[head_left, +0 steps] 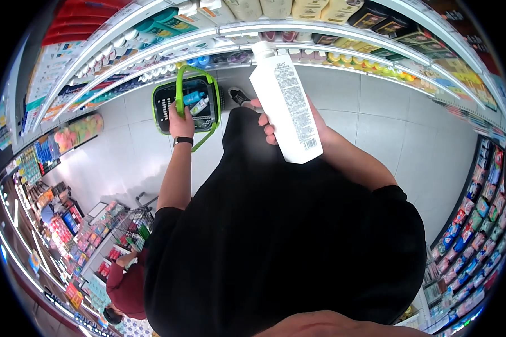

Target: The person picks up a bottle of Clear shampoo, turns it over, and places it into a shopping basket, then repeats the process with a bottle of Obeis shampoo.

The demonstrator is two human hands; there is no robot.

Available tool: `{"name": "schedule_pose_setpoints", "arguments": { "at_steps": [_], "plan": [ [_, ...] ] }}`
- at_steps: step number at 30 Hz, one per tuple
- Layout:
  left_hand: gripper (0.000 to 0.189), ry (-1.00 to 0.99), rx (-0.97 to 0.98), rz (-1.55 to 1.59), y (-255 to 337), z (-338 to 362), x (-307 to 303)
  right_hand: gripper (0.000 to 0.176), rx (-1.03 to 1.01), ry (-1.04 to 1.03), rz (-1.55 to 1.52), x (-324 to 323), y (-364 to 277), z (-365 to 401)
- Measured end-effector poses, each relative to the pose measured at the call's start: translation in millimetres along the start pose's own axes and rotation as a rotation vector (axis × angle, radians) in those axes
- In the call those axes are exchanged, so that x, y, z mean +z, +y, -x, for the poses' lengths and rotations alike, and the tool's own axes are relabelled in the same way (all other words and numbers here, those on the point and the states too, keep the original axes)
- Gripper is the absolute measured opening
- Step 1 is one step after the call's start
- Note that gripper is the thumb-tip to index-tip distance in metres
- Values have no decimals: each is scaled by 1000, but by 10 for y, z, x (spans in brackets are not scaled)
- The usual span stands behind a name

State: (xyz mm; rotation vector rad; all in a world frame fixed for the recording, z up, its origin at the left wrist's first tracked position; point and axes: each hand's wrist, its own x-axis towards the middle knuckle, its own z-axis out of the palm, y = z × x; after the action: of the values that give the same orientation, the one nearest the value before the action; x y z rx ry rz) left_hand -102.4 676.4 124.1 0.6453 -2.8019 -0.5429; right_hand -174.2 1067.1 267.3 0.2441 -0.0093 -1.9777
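My right hand (269, 128) is wrapped round a large white bottle (287, 106), held up in front of my chest. The bottle leans to the left at its capped top, and its back label with small print and a barcode faces me. My left hand (181, 122) grips the green handle (179, 84) of a black shopping basket (164, 115) with a green rim. Inside the basket lie a blue bottle (193, 98) and a white bottle (199, 106). Part of my right hand is hidden behind the white bottle.
Shelves (225, 29) packed with bottles curve across the front. Packaged goods fill a rack (472, 224) on the right. At lower left, a person in a dark red top (126, 286) is beside a shopping cart (135, 227). Grey tiled floor (371, 129) lies below.
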Motion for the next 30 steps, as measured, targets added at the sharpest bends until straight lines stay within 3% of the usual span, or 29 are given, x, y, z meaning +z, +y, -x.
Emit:
{"name": "schedule_pose_setpoints", "arguments": {
  "at_steps": [2, 5, 7, 8, 10, 11, 14, 18, 21, 24, 25, 30],
  "plan": [
    [37, 47, 175, -36, -30, 27, 8, 89, 14, 41, 24, -47, 34, -119],
    [25, -31, 114, -14, -115, 2, -25, 85, 40, 106, 76, -37, 96, -363],
    [17, -123, 182, 48, -224, -27, -76, 85, 54, 155, 120, 32, 185, -577],
    [17, -116, 208, 66, -221, -51, -126, 85, 54, 196, 162, 58, 227, -714],
    [18, -192, 70, 128, -197, -84, -253, 82, 74, 176, 218, -16, 320, -1026],
    [19, -134, 155, 40, -294, -126, -272, 81, 89, 156, 214, -82, 380, -1188],
    [21, -78, 106, -17, -594, -228, -344, 81, 161, 177, 218, -77, 617, -1620],
    [20, -32, 37, 130, -963, -276, -519, 84, 319, 164, 207, -112, 958, -2094],
    [19, -33, 82, 421, -1044, -191, -569, 86, 371, 195, 295, -153, 1204, -2350],
    [23, -108, 288, 328, -1147, -134, -469, 84, 391, 238, 429, -183, 1371, -2619],
    [30, -233, 152, 542, -1138, -147, -430, 83, 389, 245, 449, -203, 1425, -2699],
    [40, -321, -32, 426, -1221, -256, -511, 81, 411, 243, 457, -160, 1611, -2858]
  ]
}}
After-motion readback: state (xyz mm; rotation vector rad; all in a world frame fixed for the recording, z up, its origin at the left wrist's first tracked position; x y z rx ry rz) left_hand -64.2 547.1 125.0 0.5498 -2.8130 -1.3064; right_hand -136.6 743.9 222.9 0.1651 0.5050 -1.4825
